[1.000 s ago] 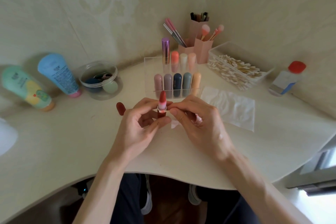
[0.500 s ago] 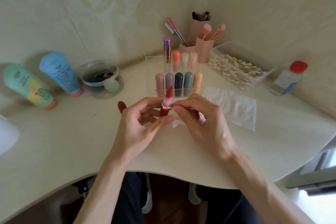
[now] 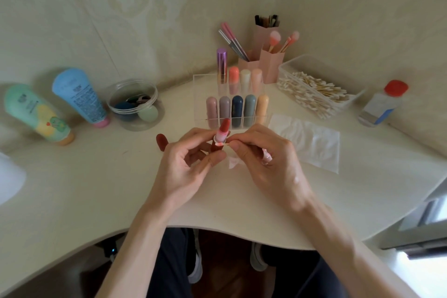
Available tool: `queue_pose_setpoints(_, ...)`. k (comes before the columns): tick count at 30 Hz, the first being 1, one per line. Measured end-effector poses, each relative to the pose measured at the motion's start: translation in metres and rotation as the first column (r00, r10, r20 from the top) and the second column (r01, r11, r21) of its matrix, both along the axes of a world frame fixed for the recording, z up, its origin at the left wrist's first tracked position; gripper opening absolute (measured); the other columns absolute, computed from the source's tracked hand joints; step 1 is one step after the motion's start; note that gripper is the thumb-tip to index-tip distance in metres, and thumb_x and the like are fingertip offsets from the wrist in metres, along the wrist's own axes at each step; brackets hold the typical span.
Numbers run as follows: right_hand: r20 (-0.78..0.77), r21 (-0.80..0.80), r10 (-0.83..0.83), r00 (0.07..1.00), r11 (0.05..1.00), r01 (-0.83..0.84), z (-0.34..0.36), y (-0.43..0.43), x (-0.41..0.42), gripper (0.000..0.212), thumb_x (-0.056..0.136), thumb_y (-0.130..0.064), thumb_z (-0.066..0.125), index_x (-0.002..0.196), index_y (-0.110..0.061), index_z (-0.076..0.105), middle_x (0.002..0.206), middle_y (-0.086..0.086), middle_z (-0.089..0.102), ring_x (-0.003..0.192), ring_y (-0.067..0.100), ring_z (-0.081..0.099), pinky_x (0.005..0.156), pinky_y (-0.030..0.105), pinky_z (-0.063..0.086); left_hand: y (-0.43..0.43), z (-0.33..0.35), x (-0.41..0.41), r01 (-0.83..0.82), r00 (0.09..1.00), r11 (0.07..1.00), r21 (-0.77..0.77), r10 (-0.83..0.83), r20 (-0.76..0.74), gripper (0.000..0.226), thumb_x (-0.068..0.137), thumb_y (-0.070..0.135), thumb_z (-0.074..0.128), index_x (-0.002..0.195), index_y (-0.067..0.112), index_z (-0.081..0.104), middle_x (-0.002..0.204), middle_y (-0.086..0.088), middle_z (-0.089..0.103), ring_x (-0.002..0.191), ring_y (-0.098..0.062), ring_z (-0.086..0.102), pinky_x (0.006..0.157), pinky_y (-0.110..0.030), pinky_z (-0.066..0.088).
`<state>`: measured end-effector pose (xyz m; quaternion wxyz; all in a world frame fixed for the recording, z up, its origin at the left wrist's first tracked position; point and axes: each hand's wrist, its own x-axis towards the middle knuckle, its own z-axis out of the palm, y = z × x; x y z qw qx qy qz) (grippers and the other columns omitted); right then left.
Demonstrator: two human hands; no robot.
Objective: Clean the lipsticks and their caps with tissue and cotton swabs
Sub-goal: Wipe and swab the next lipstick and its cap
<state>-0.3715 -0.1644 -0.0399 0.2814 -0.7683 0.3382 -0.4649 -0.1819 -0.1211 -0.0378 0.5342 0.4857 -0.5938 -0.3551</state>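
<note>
Cream desk (image 3: 96, 189), left end cut off. Left hand (image 3: 183, 172) grips the opened lipstick (image 3: 223, 131) at centre, base hidden. Right hand (image 3: 266, 164) pinches a cotton swab (image 3: 220, 144), stick mostly hidden, tip touching the lipstick collar. Cap (image 3: 161, 141) at 9 o'clock.

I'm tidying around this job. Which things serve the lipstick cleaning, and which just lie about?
Job: lipstick in left hand, cotton swab in right hand, red cap, tissue, swab box, racked lipsticks.
Lying about: green tube, blue tube, sponge jar, brush holders, bottle.
</note>
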Motion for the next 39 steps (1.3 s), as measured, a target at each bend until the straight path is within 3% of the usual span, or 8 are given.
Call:
queue_pose_setpoints(4,-0.018,0.011,0.022,1.000,1.000,-0.022,-0.0010,0.0012,0.0011,0.012,0.101,-0.014,0.070,0.105,-0.012,0.081,0.083,0.000,0.063,0.068,0.018,0.054,0.065,0.024,0.041,-0.0003,-0.0012,0.0002,-0.054,0.998,0.998,0.017,0.054,-0.043,0.034,0.078,0.015,0.083,0.112,0.013,0.078,0.099,-0.008,0.076,0.090,-0.035,0.070,0.086,-0.044,0.059)
queue_pose_setpoints(9,0.014,0.005,-0.010,1.000,1.000,0.010,-0.0008,0.0001,0.0004,0.016,0.101,-0.020,0.067,0.104,-0.012,0.080,0.084,-0.001,0.063,0.071,0.023,0.057,0.066,0.035,0.045,0.0019,0.0024,-0.0030,-0.082,0.988,0.995,0.058,0.089,-0.129,0.033,0.074,0.007,0.084,0.106,0.011,0.075,0.094,-0.004,0.080,0.086,-0.021,0.077,0.084,-0.024,0.059)
queue_pose_setpoints(15,0.031,0.019,-0.018,0.999,1.000,0.017,-0.0022,-0.0004,-0.0004,0.016,0.101,-0.019,0.067,0.105,-0.011,0.080,0.086,0.001,0.065,0.073,0.026,0.059,0.066,0.039,0.046,0.0047,0.0050,-0.0029,-0.002,0.999,0.999,0.047,0.004,-0.043,0.028,0.090,0.009,0.073,0.117,0.010,0.072,0.104,-0.001,0.079,0.092,-0.020,0.076,0.087,-0.029,0.059)
queue_pose_setpoints(19,-0.002,0.009,0.007,1.000,1.000,-0.007,-0.0007,0.0014,0.0000,0.011,0.101,-0.015,0.070,0.103,-0.012,0.080,0.082,-0.001,0.064,0.069,0.021,0.056,0.064,0.033,0.045,0.0033,0.0034,-0.0028,-0.041,0.998,0.997,0.064,0.043,-0.037,0.032,0.080,0.020,0.083,0.110,0.012,0.074,0.101,-0.002,0.079,0.096,-0.024,0.075,0.091,-0.042,0.060)
queue_pose_setpoints(26,-0.011,0.002,0.009,1.000,1.000,-0.009,0.0006,0.0017,-0.0005,0.012,0.101,-0.016,0.069,0.102,-0.013,0.081,0.080,-0.002,0.062,0.068,0.018,0.053,0.064,0.023,0.039,0.0002,-0.0008,-0.0006,0.001,1.000,1.000,0.018,-0.001,0.012,0.028,0.092,0.006,0.070,0.120,0.009,0.074,0.103,-0.007,0.070,0.092,-0.013,0.069,0.090,-0.024,0.053)
queue_pose_setpoints(31,0.009,-0.004,-0.007,1.000,1.000,0.007,0.0009,0.0017,-0.0004,0.016,0.102,-0.021,0.066,0.104,-0.012,0.080,0.083,-0.002,0.062,0.069,0.022,0.055,0.063,0.030,0.043,0.0021,0.0029,-0.0031,-0.018,0.992,0.998,0.060,0.025,-0.126,0.028,0.086,0.007,0.075,0.114,0.009,0.071,0.096,-0.008,0.077,0.077,-0.022,0.073,0.080,-0.022,0.056)
queue_pose_setpoints(36,-0.002,-0.009,-0.019,1.000,1.000,0.019,0.0000,0.0010,-0.0014,0.013,0.101,-0.017,0.069,0.104,-0.011,0.080,0.083,-0.001,0.063,0.070,0.022,0.056,0.063,0.029,0.043,0.0050,0.0063,-0.0037,-0.003,0.993,0.998,0.070,0.011,-0.117,0.034,0.081,0.012,0.082,0.113,0.011,0.070,0.102,-0.006,0.078,0.088,-0.024,0.076,0.083,-0.024,0.058)
queue_pose_setpoints(39,-0.025,-0.024,-0.012,1.000,1.000,0.011,0.0011,0.0026,-0.0011,0.010,0.101,-0.013,0.070,0.103,-0.012,0.079,0.083,-0.002,0.062,0.069,0.018,0.055,0.064,0.023,0.040,0.0036,0.0051,-0.0037,-0.008,0.990,0.996,0.089,0.020,-0.138,0.033,0.079,0.013,0.082,0.110,0.010,0.071,0.097,-0.006,0.079,0.082,-0.023,0.077,0.080,-0.025,0.058)
